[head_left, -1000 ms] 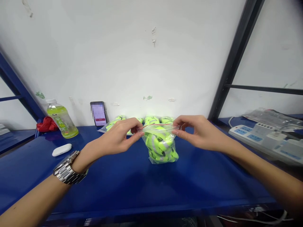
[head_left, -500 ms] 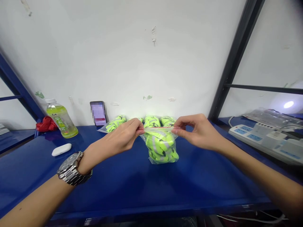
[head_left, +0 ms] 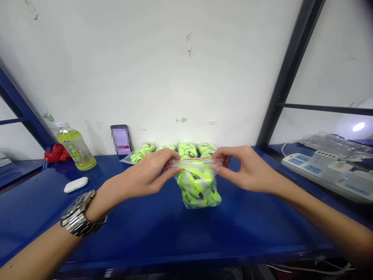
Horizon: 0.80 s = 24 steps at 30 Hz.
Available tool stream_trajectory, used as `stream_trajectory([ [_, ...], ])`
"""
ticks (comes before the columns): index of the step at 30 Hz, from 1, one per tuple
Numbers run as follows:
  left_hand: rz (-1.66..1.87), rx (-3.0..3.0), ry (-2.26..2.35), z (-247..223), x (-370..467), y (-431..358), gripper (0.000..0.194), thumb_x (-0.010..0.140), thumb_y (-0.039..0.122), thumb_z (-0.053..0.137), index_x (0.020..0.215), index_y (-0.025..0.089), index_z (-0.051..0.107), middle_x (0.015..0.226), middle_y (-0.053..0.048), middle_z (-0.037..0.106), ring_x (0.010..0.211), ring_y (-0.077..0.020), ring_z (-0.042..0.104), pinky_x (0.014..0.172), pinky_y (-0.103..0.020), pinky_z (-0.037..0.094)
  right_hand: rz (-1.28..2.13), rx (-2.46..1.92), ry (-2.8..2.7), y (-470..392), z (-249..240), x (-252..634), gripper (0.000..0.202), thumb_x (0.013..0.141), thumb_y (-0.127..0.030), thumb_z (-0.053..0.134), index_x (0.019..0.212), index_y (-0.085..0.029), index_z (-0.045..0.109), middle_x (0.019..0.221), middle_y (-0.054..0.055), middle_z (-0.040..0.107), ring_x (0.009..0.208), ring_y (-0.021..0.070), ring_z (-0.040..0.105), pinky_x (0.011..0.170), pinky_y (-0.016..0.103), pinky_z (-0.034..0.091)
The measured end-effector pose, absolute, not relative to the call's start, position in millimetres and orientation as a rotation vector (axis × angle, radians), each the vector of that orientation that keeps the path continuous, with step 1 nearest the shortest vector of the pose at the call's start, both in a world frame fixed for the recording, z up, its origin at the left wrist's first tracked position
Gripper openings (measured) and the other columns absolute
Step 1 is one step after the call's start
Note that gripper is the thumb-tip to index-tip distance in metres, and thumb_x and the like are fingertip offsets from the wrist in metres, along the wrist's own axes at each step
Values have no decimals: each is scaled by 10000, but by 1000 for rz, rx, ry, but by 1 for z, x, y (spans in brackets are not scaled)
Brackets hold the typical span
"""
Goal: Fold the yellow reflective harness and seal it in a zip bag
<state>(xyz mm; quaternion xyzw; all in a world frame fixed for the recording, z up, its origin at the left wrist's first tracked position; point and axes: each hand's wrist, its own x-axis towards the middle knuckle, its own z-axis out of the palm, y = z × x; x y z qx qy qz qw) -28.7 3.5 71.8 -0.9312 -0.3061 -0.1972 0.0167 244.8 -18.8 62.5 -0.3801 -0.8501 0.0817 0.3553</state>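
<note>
A clear zip-lock bag (head_left: 199, 186) with a red strip along its top is packed with folded neon-yellow fabric that has grey bands. It stands upright at the middle of the blue table (head_left: 163, 233). My left hand (head_left: 148, 171), with a metal watch on its wrist, pinches the bag's top left corner between thumb and fingers. At the top right corner, my right hand (head_left: 244, 167) pinches the same edge. The strip is stretched straight between both hands. Behind the bag, several similar neon-yellow packs (head_left: 188, 149) lie in a row against the wall.
On the left stand a green drink bottle (head_left: 76, 146) and a red plastic bundle (head_left: 56, 153), with a white earphone case (head_left: 75, 184) nearer me. A phone (head_left: 121, 140) leans on the wall. Power strips (head_left: 309, 163) lie at the right beside a dark metal post (head_left: 279, 93).
Both hands and the bag have come slightly lower and nearer to me. My left thumb has shifted along the front of the bag's top edge, and the left wrist moved a little left.
</note>
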Motion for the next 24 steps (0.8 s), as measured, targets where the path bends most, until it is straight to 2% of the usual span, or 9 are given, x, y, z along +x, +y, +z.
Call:
stream_trajectory([
  [4, -649, -2887, -876, 72, -24, 3, 97, 975, 248, 397, 974, 184, 470, 836, -6, 534, 709, -114, 497, 632, -245, 385, 173, -923, -2249, -17, 65, 239, 217, 837, -333, 620, 1003, -196, 648, 846, 24, 674, 724, 150, 576, 660, 279, 442],
  [10, -599, -2803, -842, 68, -20, 4, 114, 984, 210, 338, 930, 178, 432, 823, -15, 522, 660, -113, 473, 587, -242, 362, 135, -936, -2290, -14, 67, 231, 117, 870, -289, 582, 874, -178, 618, 794, 23, 655, 693, 138, 559, 621, 265, 409],
  [16, -582, -2668, -706, 66, -16, 4, 132, 944, 98, 315, 881, 164, 409, 802, -28, 494, 630, -120, 429, 583, -254, 348, 44, -979, -2257, -17, 65, 229, 53, 845, -186, 572, 813, -159, 604, 745, 21, 639, 657, 132, 558, 592, 254, 401],
  [21, -553, -2636, -685, 67, -16, 1, 157, 938, 75, 298, 896, 148, 430, 796, -35, 488, 641, -126, 435, 592, -264, 356, -143, -912, -2305, -16, 62, 229, 102, 884, -198, 531, 858, -141, 612, 763, 43, 613, 685, 148, 541, 621, 273, 402],
  [24, -571, -2719, -761, 70, -16, -1, 127, 958, 147, 324, 919, 153, 445, 822, -38, 510, 677, -133, 466, 611, -267, 378, -240, -886, -2317, -16, 59, 229, 146, 905, -200, 492, 859, -131, 612, 760, 57, 592, 687, 159, 520, 610, 283, 390],
])
